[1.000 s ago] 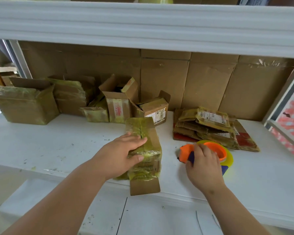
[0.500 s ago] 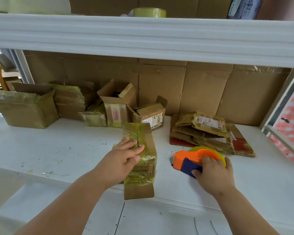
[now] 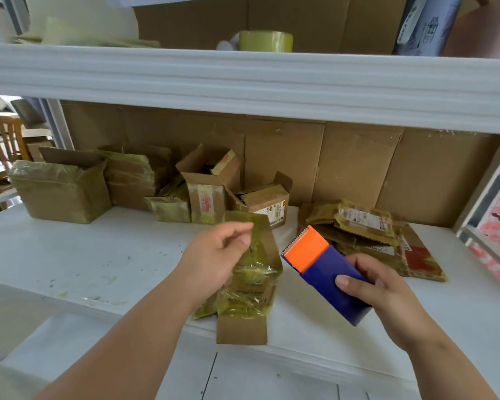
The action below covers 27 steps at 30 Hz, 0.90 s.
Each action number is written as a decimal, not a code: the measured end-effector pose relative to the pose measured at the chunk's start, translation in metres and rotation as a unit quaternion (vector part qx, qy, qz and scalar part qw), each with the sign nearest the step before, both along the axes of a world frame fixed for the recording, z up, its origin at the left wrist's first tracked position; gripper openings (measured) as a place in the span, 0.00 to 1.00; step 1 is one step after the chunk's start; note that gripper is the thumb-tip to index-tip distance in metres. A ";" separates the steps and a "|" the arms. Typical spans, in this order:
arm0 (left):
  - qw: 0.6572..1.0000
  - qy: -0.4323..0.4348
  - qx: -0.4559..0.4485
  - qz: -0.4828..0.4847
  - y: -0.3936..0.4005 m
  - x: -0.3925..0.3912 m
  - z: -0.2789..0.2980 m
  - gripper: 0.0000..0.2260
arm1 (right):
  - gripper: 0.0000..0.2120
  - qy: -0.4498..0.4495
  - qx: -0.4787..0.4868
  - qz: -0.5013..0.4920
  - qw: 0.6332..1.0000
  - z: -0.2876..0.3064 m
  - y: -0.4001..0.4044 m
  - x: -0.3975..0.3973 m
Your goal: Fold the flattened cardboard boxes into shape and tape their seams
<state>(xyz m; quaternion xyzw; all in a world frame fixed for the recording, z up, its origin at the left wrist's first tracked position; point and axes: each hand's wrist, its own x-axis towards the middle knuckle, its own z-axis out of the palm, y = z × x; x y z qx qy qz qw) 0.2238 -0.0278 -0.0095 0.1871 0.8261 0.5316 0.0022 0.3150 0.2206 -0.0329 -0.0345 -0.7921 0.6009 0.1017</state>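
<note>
The flattened brown cardboard box wrapped in yellowish tape [image 3: 250, 272] lies at the front edge of the white shelf [image 3: 70, 255], one flap hanging over that edge. My left hand [image 3: 214, 255] hovers over its left side with the fingers loosely curled, thumb and forefinger close together near the box's far flap; I cannot tell whether they pinch it. My right hand [image 3: 378, 287] grips the blue and orange tape dispenser [image 3: 321, 267] just to the right of the box, thumb across its blue body, the orange toothed end tilted up and away from me. Both forearms reach in from below.

Flattened boxes in a pile [image 3: 367, 232] lie toward the back right.
</note>
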 end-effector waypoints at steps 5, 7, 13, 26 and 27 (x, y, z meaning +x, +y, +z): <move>0.998 -0.050 0.022 -0.042 0.011 0.003 0.018 0.09 | 0.06 0.029 0.000 0.046 0.999 0.011 -0.004 0.003; 0.994 -0.081 0.029 -0.060 0.016 0.004 0.022 0.10 | 0.06 0.033 0.009 0.055 0.998 0.014 -0.005 0.004; 0.988 -0.123 0.024 -0.094 0.023 0.009 0.032 0.09 | 0.13 0.034 0.046 0.067 0.996 0.021 -0.007 0.008; 0.988 -0.120 0.096 -0.020 0.015 0.008 0.025 0.08 | 0.28 0.017 0.150 0.044 0.988 0.034 -0.015 -0.002; 0.988 -0.119 0.096 -0.017 0.013 0.008 0.024 0.07 | 0.28 0.015 0.159 0.050 0.986 0.037 -0.015 -0.002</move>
